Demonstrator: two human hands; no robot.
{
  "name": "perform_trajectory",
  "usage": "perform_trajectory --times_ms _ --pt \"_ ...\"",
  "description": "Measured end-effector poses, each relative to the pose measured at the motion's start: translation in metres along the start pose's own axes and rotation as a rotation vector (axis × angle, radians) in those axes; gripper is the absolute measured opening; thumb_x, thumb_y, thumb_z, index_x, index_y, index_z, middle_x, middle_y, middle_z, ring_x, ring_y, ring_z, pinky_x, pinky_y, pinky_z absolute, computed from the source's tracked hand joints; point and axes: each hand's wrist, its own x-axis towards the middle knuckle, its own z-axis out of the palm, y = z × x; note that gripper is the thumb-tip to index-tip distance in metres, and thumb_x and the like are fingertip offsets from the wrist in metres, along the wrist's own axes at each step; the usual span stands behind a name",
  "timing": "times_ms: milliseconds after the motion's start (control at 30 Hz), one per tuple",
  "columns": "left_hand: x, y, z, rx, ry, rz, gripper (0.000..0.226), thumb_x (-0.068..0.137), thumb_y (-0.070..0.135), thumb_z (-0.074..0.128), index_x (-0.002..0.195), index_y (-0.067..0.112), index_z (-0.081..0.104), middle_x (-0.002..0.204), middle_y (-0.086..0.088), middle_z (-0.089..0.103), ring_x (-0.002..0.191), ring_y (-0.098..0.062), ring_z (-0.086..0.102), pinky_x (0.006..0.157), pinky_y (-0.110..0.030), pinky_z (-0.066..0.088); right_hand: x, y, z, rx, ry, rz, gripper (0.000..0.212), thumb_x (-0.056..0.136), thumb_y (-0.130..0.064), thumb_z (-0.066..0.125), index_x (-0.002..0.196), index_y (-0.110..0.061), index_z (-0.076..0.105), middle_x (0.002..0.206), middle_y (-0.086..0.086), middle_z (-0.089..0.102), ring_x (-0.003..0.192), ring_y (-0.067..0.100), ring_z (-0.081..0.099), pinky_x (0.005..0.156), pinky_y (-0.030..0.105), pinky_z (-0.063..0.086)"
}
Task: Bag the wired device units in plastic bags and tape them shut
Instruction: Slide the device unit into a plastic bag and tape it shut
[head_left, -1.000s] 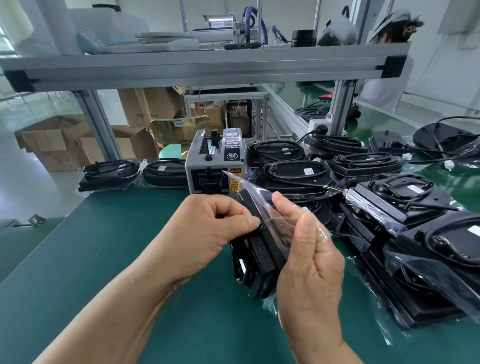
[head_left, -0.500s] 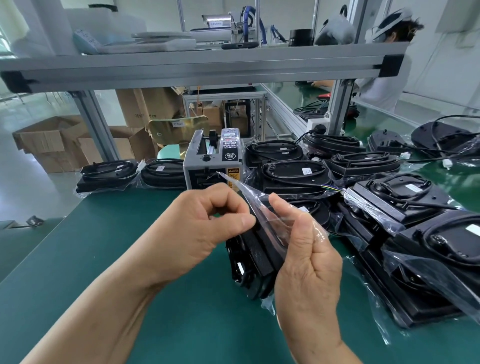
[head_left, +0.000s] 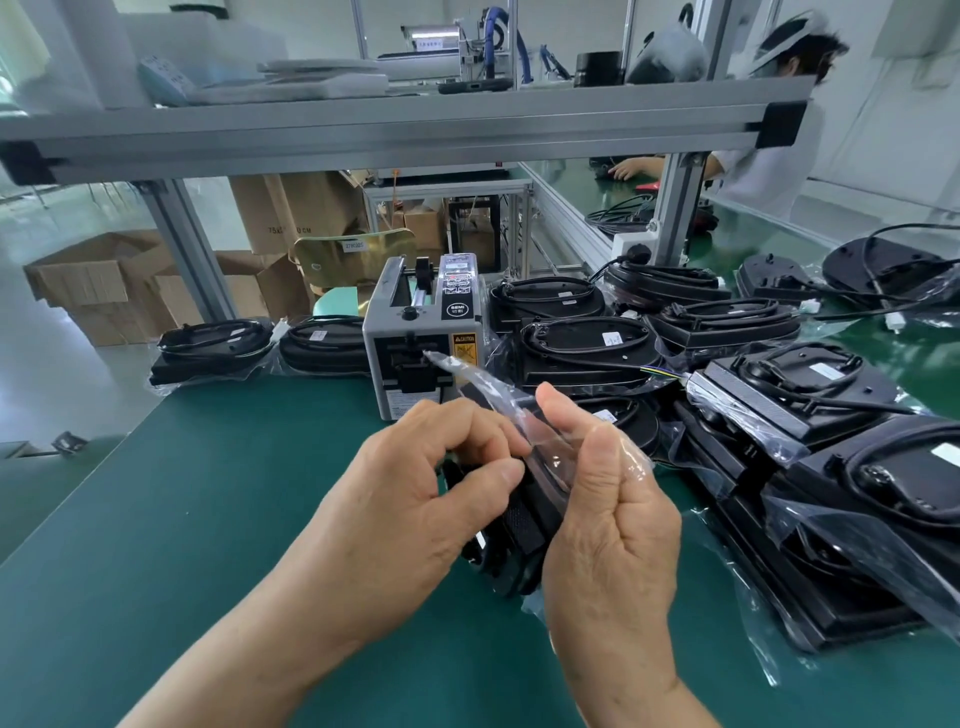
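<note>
Above the table (head_left: 182, 519), left grip (head_left: 415, 499): fingers curled, thumb pressed against the black device unit (head_left: 519, 525), which stands on edge between my hands.
Right grip (head_left: 613, 525): thumb and curled fingers pinch the clear plastic bag (head_left: 493, 387) around the unit. Its loose flap points up toward the tape dispenser (head_left: 423, 332).
Right edge: bagged units (head_left: 779, 384) lie crowded just beside my right grip.
Open room: the green table surface stretches to my left, out to its slanting edge.

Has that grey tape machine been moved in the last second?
No. The tape machine stands in the same place against the frame post and the bagged unit beside it.
</note>
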Motion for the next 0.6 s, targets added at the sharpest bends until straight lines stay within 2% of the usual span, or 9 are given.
perform_trajectory --times_ms 67,133,200,267,300,367,467,533,600 --pt "0.0 0.001 -0.004 -0.153 -0.132 -0.019 0.011 0.082 0.031 0.065 0.076 0.021 0.064 0.079 0.003 0.072 0.073 -0.006 0.063 0.07 -0.013 0.047 0.001 0.0 -0.002 -0.048 0.009 0.002 0.037 0.097 -0.035 0.037 0.101 -0.024 0.073 0.112 0.003 0.075 0.106 0.014 0.071 0.085 0.02 0.056" --pt "0.0 -0.001 -0.011 -0.261 -0.182 -0.033 0.015 0.08 0.034 0.065 0.077 0.02 0.065 0.074 -0.002 0.07 0.073 -0.011 0.063 0.073 -0.019 0.05 0.004 -0.002 -0.005 -0.119 0.003 0.022 0.041 0.097 -0.04 0.036 0.109 -0.024 0.072 0.109 0.0 0.075 0.105 0.013 0.07 0.09 0.027 0.055" --pt "0.002 -0.006 -0.017 -0.353 -0.107 -0.065 0.019 0.078 0.037 0.068 0.078 0.018 0.068 0.077 -0.01 0.067 0.078 -0.022 0.061 0.08 -0.029 0.049 0.006 -0.004 -0.005 -0.117 -0.001 0.028 0.044 0.097 -0.04 0.036 0.114 -0.019 0.071 0.106 -0.004 0.076 0.104 0.009 0.07 0.091 0.026 0.055" --pt "0.005 -0.01 -0.017 -0.311 0.016 -0.113 0.028 0.073 0.045 0.07 0.079 0.018 0.069 0.083 -0.019 0.061 0.075 -0.03 0.054 0.08 -0.04 0.042 0.005 -0.005 -0.003 -0.083 -0.001 0.019 0.045 0.096 -0.038 0.036 0.113 -0.015 0.071 0.105 -0.009 0.076 0.101 0.004 0.071 0.085 0.015 0.054" --pt "0.007 -0.012 -0.015 -0.275 0.058 -0.134 0.032 0.071 0.049 0.071 0.079 0.018 0.07 0.084 -0.016 0.062 0.075 -0.029 0.053 0.08 -0.041 0.042 0.004 -0.006 -0.002 -0.072 -0.005 0.017 0.045 0.096 -0.037 0.036 0.113 -0.014 0.071 0.105 -0.01 0.076 0.101 0.004 0.071 0.083 0.012 0.053" --pt "0.009 -0.012 -0.01 -0.248 0.105 -0.172 0.033 0.068 0.051 0.073 0.079 0.02 0.072 0.086 -0.006 0.067 0.078 -0.025 0.056 0.082 -0.041 0.047 0.002 -0.005 -0.001 -0.072 -0.012 0.013 0.044 0.097 -0.036 0.036 0.114 -0.014 0.071 0.107 -0.008 0.076 0.103 0.007 0.071 0.085 0.014 0.054" --pt "0.012 -0.011 -0.003 -0.242 0.123 -0.211 0.023 0.071 0.043 0.077 0.075 0.02 0.074 0.087 -0.005 0.068 0.084 -0.037 0.059 0.084 -0.05 0.05 0.002 -0.003 -0.001 -0.078 -0.009 0.022 0.045 0.096 -0.038 0.036 0.115 -0.015 0.071 0.108 -0.006 0.076 0.105 0.009 0.07 0.09 0.023 0.056" --pt "0.013 -0.012 -0.003 -0.207 0.12 -0.217 0.023 0.074 0.044 0.081 0.074 0.021 0.074 0.085 0.0 0.067 0.082 -0.035 0.059 0.078 -0.043 0.052 0.002 -0.002 -0.001 -0.066 -0.008 0.033 0.045 0.096 -0.038 0.037 0.116 -0.015 0.07 0.109 -0.004 0.076 0.107 0.01 0.07 0.092 0.027 0.057" --pt "0.014 -0.012 -0.004 -0.176 0.113 -0.221 0.019 0.072 0.042 0.079 0.071 0.023 0.074 0.081 0.007 0.065 0.07 -0.02 0.058 0.067 -0.025 0.047 0.002 -0.002 -0.002 -0.071 -0.012 0.035 0.045 0.096 -0.039 0.037 0.116 -0.015 0.07 0.11 -0.003 0.075 0.107 0.011 0.07 0.093 0.03 0.057"
